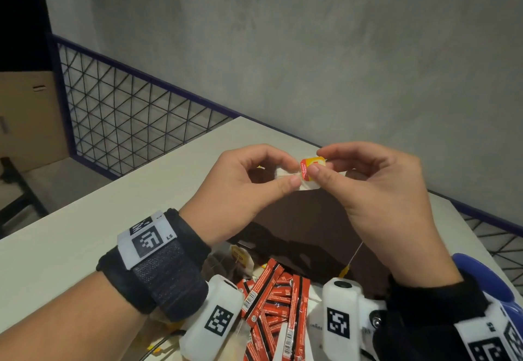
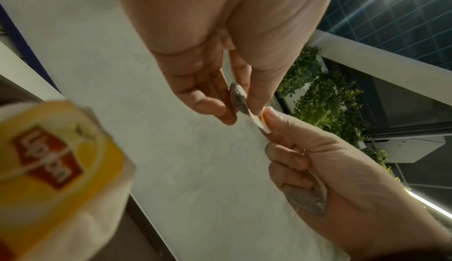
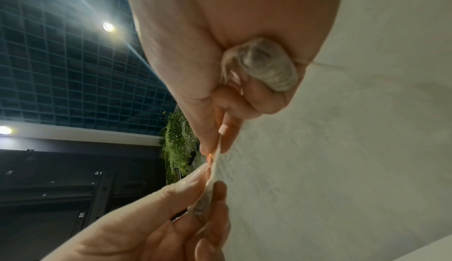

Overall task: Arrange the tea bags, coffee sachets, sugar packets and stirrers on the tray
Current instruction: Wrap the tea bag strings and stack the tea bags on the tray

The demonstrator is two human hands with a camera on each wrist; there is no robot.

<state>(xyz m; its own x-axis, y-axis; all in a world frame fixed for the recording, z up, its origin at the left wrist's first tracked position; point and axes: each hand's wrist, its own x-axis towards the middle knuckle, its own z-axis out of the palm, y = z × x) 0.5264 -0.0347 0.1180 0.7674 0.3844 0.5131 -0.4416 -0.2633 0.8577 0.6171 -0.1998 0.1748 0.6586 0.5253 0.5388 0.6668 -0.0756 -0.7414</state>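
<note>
My left hand (image 1: 240, 188) pinched one end of a tea bag (image 1: 285, 175) and my right hand (image 1: 376, 188) pinched its yellow tag (image 1: 311, 166), with another tea bag (image 2: 305, 197) tucked in my right palm, all held up above the brown tray (image 1: 317, 224) on the worktop (image 1: 113, 210). I think I was sorting out the tea bags and had not put this one down yet, so next I needed to lower it onto a bare part of the tray. The bag lay flat between my hands, long way left to right, tag end pointing right.
</note>
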